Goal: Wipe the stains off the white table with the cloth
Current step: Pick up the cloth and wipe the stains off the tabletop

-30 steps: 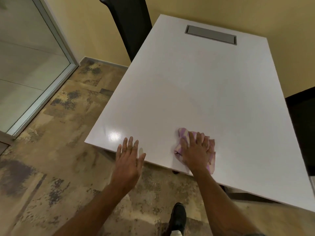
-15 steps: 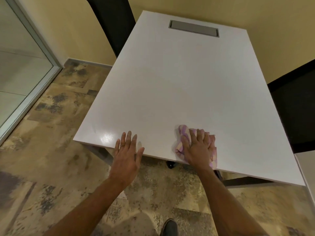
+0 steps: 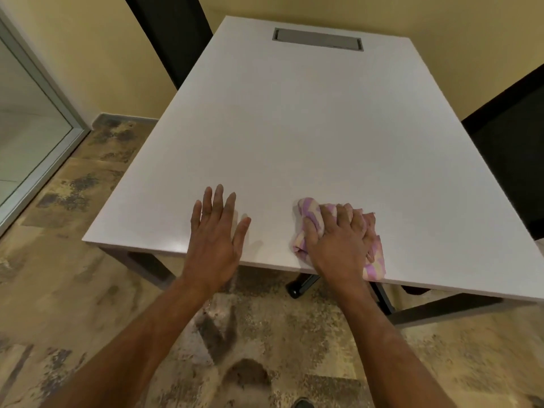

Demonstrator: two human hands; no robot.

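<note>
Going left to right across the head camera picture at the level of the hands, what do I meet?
From the left: glass door frame, left hand, right hand on the cloth, black chair.

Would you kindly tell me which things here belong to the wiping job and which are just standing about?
Job: table, cloth, right hand on the cloth, left hand open over the table's near edge.
Idle: black chairs, grey hatch in the tabletop, glass door.
</note>
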